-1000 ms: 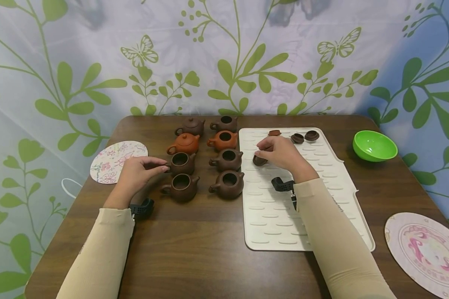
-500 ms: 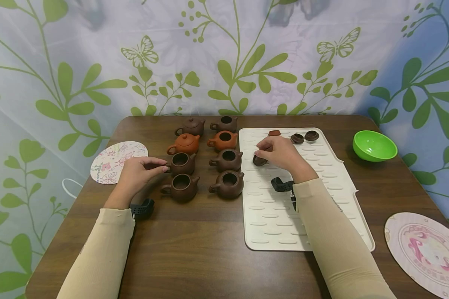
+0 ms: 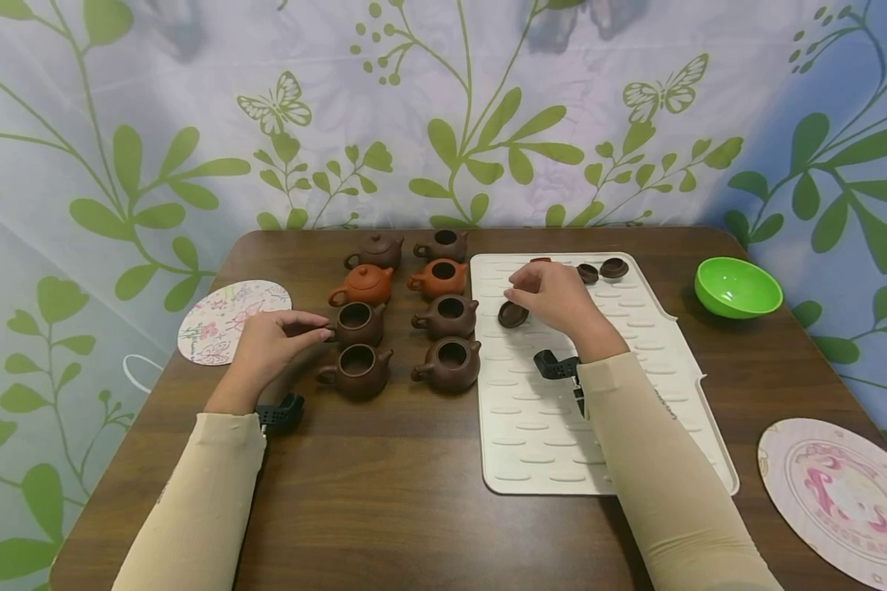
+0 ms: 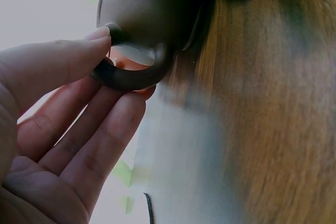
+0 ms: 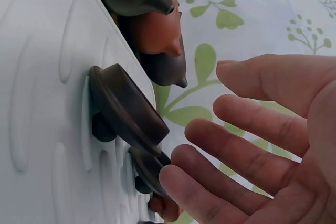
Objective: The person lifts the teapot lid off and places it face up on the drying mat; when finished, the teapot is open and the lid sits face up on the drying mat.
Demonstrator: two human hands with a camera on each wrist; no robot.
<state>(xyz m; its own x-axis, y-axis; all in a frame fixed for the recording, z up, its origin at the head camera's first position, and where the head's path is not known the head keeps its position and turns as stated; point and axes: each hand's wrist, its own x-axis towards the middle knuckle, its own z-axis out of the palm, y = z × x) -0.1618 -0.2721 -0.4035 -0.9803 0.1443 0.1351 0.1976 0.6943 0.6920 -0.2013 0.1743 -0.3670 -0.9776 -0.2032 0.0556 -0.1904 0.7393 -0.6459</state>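
Observation:
My left hand (image 3: 269, 349) pinches the handle of a dark brown lidless teapot (image 3: 359, 325) standing on the table. In the left wrist view, the thumb and fingers meet around that handle (image 4: 131, 77). My right hand (image 3: 558, 302) hovers over the white mat, its fingers apart and holding nothing. Just beneath the fingertips, a dark brown teapot lid (image 3: 513, 314) lies upside down on the mat. The right wrist view shows this lid (image 5: 128, 108) tilted on its knob, with a gap between it and the hand.
Several lidless teapots (image 3: 451, 365) stand in two columns left of the mat (image 3: 517, 443). Two at the back left wear lids, one orange (image 3: 367, 284). More upturned lids (image 3: 613, 268) lie at the mat's far end. A green bowl (image 3: 739, 287) sits right.
My right hand has let go of the dark lid and lifted slightly, leaving the lid on the mat. The left hand keeps its hold on the teapot handle.

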